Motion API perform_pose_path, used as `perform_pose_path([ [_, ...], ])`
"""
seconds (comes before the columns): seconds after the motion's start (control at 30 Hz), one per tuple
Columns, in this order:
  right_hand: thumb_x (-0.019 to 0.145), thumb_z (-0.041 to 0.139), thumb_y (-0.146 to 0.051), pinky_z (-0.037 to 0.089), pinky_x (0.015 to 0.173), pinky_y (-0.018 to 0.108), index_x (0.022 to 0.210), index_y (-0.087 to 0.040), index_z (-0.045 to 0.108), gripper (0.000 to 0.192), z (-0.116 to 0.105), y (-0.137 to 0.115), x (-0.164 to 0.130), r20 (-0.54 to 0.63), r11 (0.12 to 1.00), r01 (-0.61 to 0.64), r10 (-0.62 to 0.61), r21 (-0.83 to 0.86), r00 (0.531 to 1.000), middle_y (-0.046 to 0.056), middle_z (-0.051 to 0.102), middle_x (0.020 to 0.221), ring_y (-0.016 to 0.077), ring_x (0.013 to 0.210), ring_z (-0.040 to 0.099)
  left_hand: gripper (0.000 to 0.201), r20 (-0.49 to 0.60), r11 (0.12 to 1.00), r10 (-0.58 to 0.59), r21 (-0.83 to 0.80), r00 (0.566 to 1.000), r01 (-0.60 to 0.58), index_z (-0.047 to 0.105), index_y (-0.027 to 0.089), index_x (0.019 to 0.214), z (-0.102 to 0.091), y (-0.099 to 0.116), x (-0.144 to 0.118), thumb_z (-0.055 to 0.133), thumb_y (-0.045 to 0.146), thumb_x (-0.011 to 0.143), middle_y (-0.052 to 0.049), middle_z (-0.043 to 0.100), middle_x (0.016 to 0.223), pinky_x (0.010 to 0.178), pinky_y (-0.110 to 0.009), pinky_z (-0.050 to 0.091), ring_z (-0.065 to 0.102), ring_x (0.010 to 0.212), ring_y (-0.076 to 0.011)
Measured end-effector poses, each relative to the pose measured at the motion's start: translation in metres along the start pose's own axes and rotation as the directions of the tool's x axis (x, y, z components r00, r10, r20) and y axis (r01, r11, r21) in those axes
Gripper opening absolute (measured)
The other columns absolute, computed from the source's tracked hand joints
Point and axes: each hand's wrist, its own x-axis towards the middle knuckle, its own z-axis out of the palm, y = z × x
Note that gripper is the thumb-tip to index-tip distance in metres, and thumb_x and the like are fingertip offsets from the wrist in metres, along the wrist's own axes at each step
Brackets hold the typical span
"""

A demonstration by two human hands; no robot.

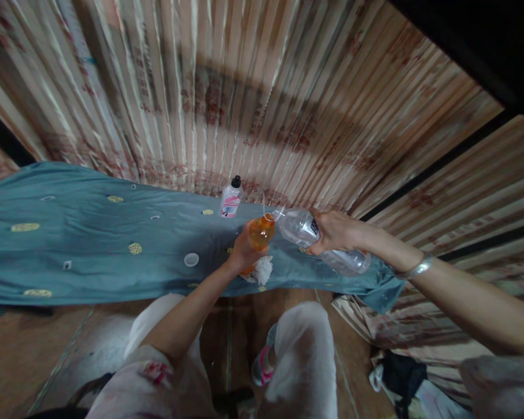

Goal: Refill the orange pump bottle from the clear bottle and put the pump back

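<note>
My left hand (243,251) grips a small orange bottle (261,231) upright over a surface draped in blue-green cloth (91,244). A white crumpled cloth (263,270) sits under the same hand. My right hand (334,231) holds a clear plastic bottle (303,228) tilted on its side, its neck touching the mouth of the orange bottle. A silver bangle is on my right wrist.
A small white bottle (230,199) with a black cap and pink label stands at the cloth's far edge. A white cap (191,259) lies on the cloth left of my hands. Striped curtains (262,93) hang behind. A dark bag (399,372) lies on the floor at right.
</note>
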Motion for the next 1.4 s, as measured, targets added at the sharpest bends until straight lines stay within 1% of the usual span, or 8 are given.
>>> perform_pose_path([
  [0.17, 0.076, 0.080, -0.056, 0.043, 0.063, 0.030, 0.120, -0.008, 0.062, 0.067, -0.0003, -0.0008, -0.0004, 0.006, 1.000, 0.004, -0.004, -0.015, 1.000, 0.015, 0.077, 0.095, 0.0305, 0.087, 0.075, 0.079, -0.006, 1.000, 0.001, 0.014, 1.000, -0.001, 0.039, 0.022, 0.137, -0.0003, 0.0021, -0.0004, 0.075, 0.020, 0.067, -0.012, 0.071, 0.127, 0.098, -0.046, 0.061, 0.075, 0.113, -0.0288],
  [0.33, 0.076, 0.080, -0.055, 0.043, 0.063, 0.029, 0.115, -0.010, 0.064, 0.062, -0.0018, -0.0015, -0.0006, 0.013, 1.000, -0.002, 0.002, -0.011, 1.000, 0.014, 0.077, 0.095, 0.0297, 0.086, 0.075, 0.079, 0.001, 0.999, 0.019, 0.030, 1.000, -0.019, 0.039, 0.022, 0.137, -0.0008, 0.0027, -0.0002, 0.076, 0.021, 0.068, -0.012, 0.071, 0.126, 0.097, -0.045, 0.062, 0.075, 0.111, -0.0280],
  [0.43, 0.075, 0.080, -0.056, 0.044, 0.062, 0.029, 0.116, -0.010, 0.064, 0.064, -0.0008, -0.0003, 0.0000, 0.001, 1.000, 0.001, -0.001, -0.007, 1.000, 0.014, 0.077, 0.094, 0.0297, 0.085, 0.075, 0.079, -0.007, 0.999, 0.026, 0.029, 1.000, -0.025, 0.039, 0.022, 0.137, -0.0004, 0.0012, 0.0000, 0.076, 0.020, 0.067, -0.012, 0.070, 0.128, 0.098, -0.046, 0.062, 0.073, 0.113, -0.0282],
  [0.6, 0.075, 0.079, -0.056, 0.044, 0.063, 0.030, 0.115, -0.010, 0.064, 0.063, -0.0008, -0.0004, -0.0002, 0.003, 1.000, 0.003, -0.003, -0.004, 1.000, 0.015, 0.077, 0.093, 0.0308, 0.084, 0.075, 0.079, -0.006, 1.000, 0.008, 0.008, 1.000, -0.008, 0.039, 0.022, 0.137, 0.0001, -0.0001, -0.0003, 0.076, 0.021, 0.067, -0.013, 0.069, 0.129, 0.099, -0.049, 0.061, 0.074, 0.112, -0.0293],
  [0.73, 0.074, 0.080, -0.055, 0.046, 0.064, 0.030, 0.117, -0.011, 0.064, 0.063, -0.0012, -0.0002, -0.0003, -0.007, 1.000, 0.016, -0.016, 0.011, 1.000, 0.014, 0.077, 0.094, 0.0316, 0.087, 0.075, 0.078, -0.006, 1.000, 0.014, -0.019, 1.000, -0.014, 0.041, 0.025, 0.136, -0.0008, 0.0010, -0.0007, 0.076, 0.020, 0.067, -0.010, 0.070, 0.127, 0.099, -0.048, 0.061, 0.074, 0.110, -0.0279],
  [1.07, 0.076, 0.079, -0.056, 0.044, 0.063, 0.029, 0.117, -0.009, 0.065, 0.064, -0.0011, -0.0003, 0.0004, 0.018, 1.000, 0.009, -0.008, -0.006, 1.000, 0.014, 0.077, 0.093, 0.0287, 0.085, 0.075, 0.079, 0.005, 1.000, -0.017, 0.016, 1.000, 0.017, 0.040, 0.018, 0.137, -0.0004, 0.0020, -0.0002, 0.076, 0.020, 0.067, -0.015, 0.070, 0.130, 0.100, -0.046, 0.061, 0.073, 0.115, -0.0301],
  [1.3, 0.076, 0.078, -0.057, 0.043, 0.062, 0.029, 0.112, -0.011, 0.066, 0.060, -0.0006, 0.0012, 0.0008, 0.019, 1.000, 0.018, -0.018, -0.010, 1.000, 0.013, 0.077, 0.093, 0.0287, 0.084, 0.075, 0.077, -0.010, 1.000, 0.003, -0.020, 1.000, -0.003, 0.041, 0.023, 0.136, 0.0008, -0.0007, -0.0002, 0.076, 0.020, 0.068, -0.010, 0.070, 0.129, 0.099, -0.044, 0.061, 0.074, 0.113, -0.0274],
  [1.4, 0.076, 0.078, -0.056, 0.043, 0.062, 0.029, 0.111, -0.011, 0.066, 0.059, -0.0017, 0.0005, 0.0003, 0.023, 1.000, 0.017, -0.017, -0.022, 1.000, 0.014, 0.077, 0.093, 0.0291, 0.084, 0.075, 0.077, -0.013, 1.000, 0.008, -0.019, 1.000, -0.008, 0.041, 0.023, 0.136, 0.0014, -0.0012, -0.0004, 0.076, 0.021, 0.067, -0.011, 0.070, 0.129, 0.099, -0.044, 0.061, 0.074, 0.114, -0.0278],
])
